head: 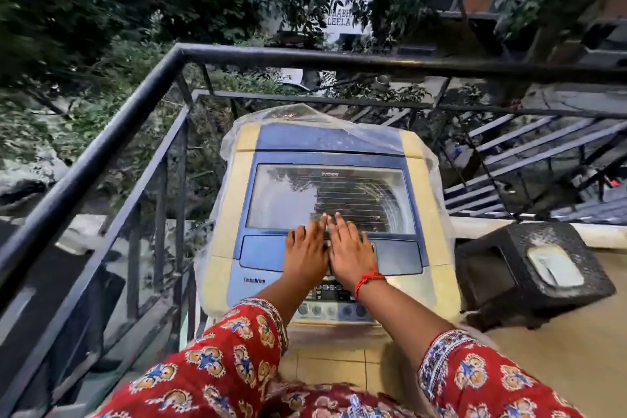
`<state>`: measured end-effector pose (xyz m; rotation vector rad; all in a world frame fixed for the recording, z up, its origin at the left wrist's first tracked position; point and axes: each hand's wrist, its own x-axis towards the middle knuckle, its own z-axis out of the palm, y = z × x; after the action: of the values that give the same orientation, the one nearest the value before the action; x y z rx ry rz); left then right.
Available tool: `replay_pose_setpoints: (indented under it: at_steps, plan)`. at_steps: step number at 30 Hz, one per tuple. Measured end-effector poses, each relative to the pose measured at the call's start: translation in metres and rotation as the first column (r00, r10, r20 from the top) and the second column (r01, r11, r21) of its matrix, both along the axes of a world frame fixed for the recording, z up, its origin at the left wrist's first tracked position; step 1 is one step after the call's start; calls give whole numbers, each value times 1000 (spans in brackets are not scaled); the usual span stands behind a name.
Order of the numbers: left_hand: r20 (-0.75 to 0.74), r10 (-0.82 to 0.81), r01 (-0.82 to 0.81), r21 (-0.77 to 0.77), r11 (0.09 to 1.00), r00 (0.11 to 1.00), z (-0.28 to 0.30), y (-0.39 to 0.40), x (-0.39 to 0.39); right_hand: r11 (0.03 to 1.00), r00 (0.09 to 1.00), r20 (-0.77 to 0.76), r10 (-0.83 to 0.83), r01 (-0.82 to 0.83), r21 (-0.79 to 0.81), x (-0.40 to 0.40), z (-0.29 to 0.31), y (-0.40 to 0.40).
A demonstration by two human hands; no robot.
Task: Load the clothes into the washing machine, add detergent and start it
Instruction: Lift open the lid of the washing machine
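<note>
On the near lid (330, 241), left hand (305, 253) and right hand (349, 253) are pressing, fingers flat, holding nothing; lifting evenly from the front edge is advised.

Out on a balcony: a black metal railing (142, 92) wraps the corner, dense green trees (101, 0) beyond it. Yellowish floor tiles (325, 366) underfoot, a black plastic stool (529, 268) at right, metal stairs (529, 153) behind. Soft daylight.
</note>
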<state>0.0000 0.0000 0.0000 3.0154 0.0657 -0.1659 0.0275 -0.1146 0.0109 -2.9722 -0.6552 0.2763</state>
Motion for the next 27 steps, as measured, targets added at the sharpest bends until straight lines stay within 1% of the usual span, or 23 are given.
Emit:
replay_pose_setpoints:
  at_steps: [2,3,5,7,9,12,14,17,19,23,25,27]
  plan:
    - [19,39,-38,-36,999,999,4,0,-2,1000,996,88,-17,15,28,-4,1,-4]
    - [30,47,-46,-30,998,998,3,0,-4,999,993,122,-9,5,37,-8,-3,-6]
    - [41,51,-50,-17,999,998,4,0,-6,993,988,155,-15,-4,116,-16,-8,-10]
    - [57,66,-65,-20,998,996,5,-4,-6,980,990,129,-52,26,196,-20,-8,-13]
    - [74,63,-62,-13,998,995,5,-4,-8,977,997,59,-54,41,210,-23,-6,-16]
    - [102,42,-44,16,999,994,1,-7,-16,972,998,15,-63,58,226,-26,-10,-20]
    - [89,37,-37,4,999,995,-5,-10,-22,977,998,-11,-54,55,208,-26,-14,-24]
    - [62,50,-46,-55,997,997,-10,-12,-27,988,999,-26,-25,29,154,-28,-14,-27]
    - [70,58,-53,-74,996,996,-8,-11,-27,986,999,-39,-29,35,165,-27,-11,-25]
    - [80,24,-19,-70,997,996,1,-8,-23,986,994,-108,-30,47,160,-20,-2,-24]
    - [121,12,-3,-73,997,993,5,-6,-24,984,993,-113,-33,52,170,-19,5,-24]
    - [183,8,6,-76,997,983,11,-5,-26,982,996,-80,-38,52,183,-19,14,-24]
